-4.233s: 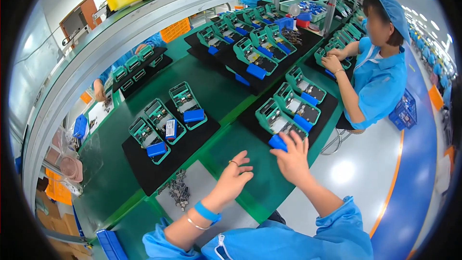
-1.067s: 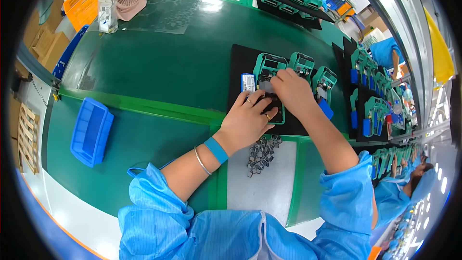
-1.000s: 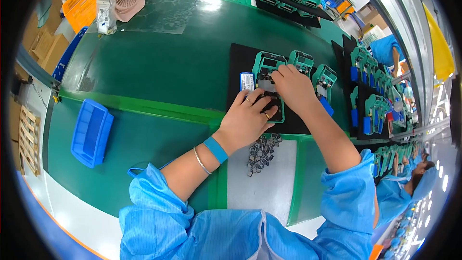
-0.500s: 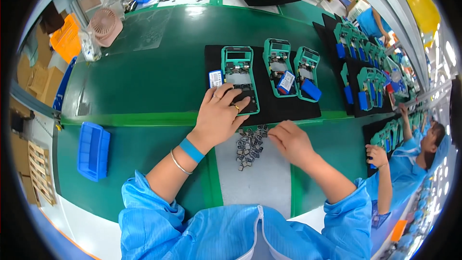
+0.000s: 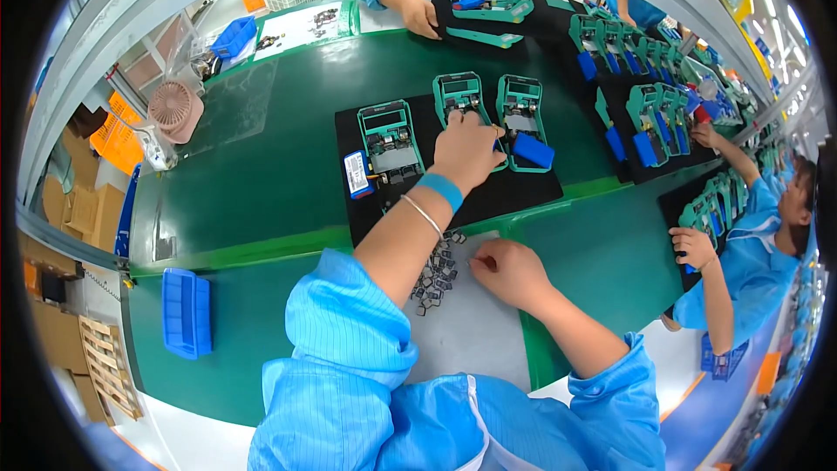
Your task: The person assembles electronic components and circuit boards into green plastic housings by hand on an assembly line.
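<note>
My left hand [image 5: 468, 150] reaches over the middle of three green device housings [image 5: 459, 92], fingers bent down into it. A little blue shows by the thumb; what the fingers grip is hidden. The left housing [image 5: 388, 135] has exposed inner parts and a blue battery pack with a white label [image 5: 357, 173] at its side. On the right housing [image 5: 521, 105] lies another blue battery pack [image 5: 533, 151]. My right hand [image 5: 510, 270] is closed in a pinch beside a pile of small metallic parts [image 5: 436, 275]; anything in its fingertips is too small to make out.
The housings lie on a black mat [image 5: 344, 126] on the green bench. A blue bin [image 5: 187, 314] stands left, a pink fan [image 5: 174, 111] farther back. Co-workers' hands are at the far side [image 5: 420, 16] and at the right [image 5: 695, 247], near more housings [image 5: 663, 118].
My left hand has moved right from the left housing to the middle one. My right hand stays closed near the parts pile. The view has shifted, and a co-worker now shows across the bench.
</note>
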Demonstrator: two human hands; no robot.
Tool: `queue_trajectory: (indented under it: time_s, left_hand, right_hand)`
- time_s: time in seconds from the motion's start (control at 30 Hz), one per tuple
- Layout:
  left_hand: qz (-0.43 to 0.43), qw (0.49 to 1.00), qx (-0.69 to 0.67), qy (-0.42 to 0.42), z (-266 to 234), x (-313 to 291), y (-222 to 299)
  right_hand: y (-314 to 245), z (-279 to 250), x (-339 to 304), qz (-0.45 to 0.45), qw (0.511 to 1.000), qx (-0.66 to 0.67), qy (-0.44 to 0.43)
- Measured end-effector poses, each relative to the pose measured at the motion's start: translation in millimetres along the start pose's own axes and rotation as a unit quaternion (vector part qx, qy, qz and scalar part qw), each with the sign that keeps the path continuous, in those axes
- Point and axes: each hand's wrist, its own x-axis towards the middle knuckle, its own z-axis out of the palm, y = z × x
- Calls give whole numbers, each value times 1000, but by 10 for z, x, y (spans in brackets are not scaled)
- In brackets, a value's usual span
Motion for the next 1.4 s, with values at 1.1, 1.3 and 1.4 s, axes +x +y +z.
queue_trajectory:
  time_s: [1.1, 1.3, 1.4]
  left_hand:
    - [168, 981, 88, 36, -219, -923, -132]
    - [154, 985, 65, 45, -194, -1018, -156]
    - [152, 986, 52, 46, -205, -1012, -161]
  right_hand:
    - [348, -671, 1253, -327, 908, -135, 223]
    - [413, -451, 1557, -359, 878, -267, 170]
    - [393, -488, 1625, -372, 869, -291, 147]
